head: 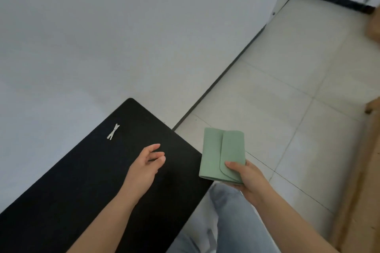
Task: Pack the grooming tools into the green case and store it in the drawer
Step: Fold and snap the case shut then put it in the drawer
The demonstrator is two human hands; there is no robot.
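A black tabletop (67, 187) is filling the lower left, running up against a pale wall (92, 37), and a small silvery, X-shaped tool (113, 131) is lying on it near the far corner, too blurred to identify further. Just right of that and nearer the person, the left hand (145, 167) is hovering over the dark surface with its fingers loosely curled and parted, gripping nothing and well apart from the little tool. Past the table's right edge, the right hand (247, 178) is holding the green case (223, 153) out over the tiled floor (287, 98), thumb pressing on the rounded flap near the lower corner and the fingers hidden beneath. The case is lying flat in that grip with its flap folded shut. Below both arms, a leg in light blue jeans (236, 222) is showing. Wooden furniture (362, 170) is blurring along the right border.
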